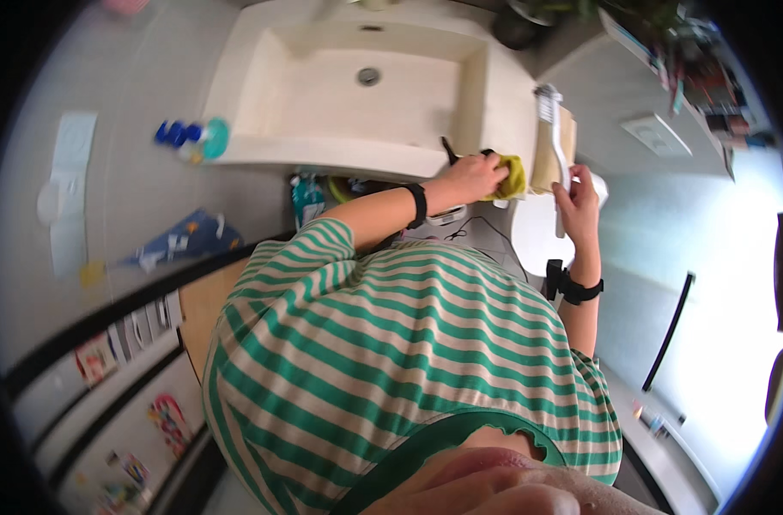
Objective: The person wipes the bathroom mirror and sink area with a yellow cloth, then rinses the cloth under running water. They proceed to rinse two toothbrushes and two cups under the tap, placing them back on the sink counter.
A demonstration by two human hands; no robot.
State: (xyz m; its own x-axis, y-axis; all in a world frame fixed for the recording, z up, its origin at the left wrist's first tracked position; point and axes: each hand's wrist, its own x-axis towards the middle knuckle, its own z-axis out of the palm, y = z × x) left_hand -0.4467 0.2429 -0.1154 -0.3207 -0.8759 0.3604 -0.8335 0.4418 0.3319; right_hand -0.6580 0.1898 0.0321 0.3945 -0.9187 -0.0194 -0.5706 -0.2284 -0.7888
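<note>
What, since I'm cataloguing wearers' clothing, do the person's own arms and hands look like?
The left hand has a black wristband; the right hand, a black wrist strap with a blocky piece. Both are ungloved. The sleeves are short, striped green and cream.

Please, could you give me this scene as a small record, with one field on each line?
Basin: pale, rectangular sink with a round drain
Left hand: grips a yellow-green cloth near the sink's front right corner
Right hand: holds a white brush by its long handle
Sink's left side: teal bottle with blue top
Clothing: green-striped shirt
Unclear: black object beside the left hand
</note>
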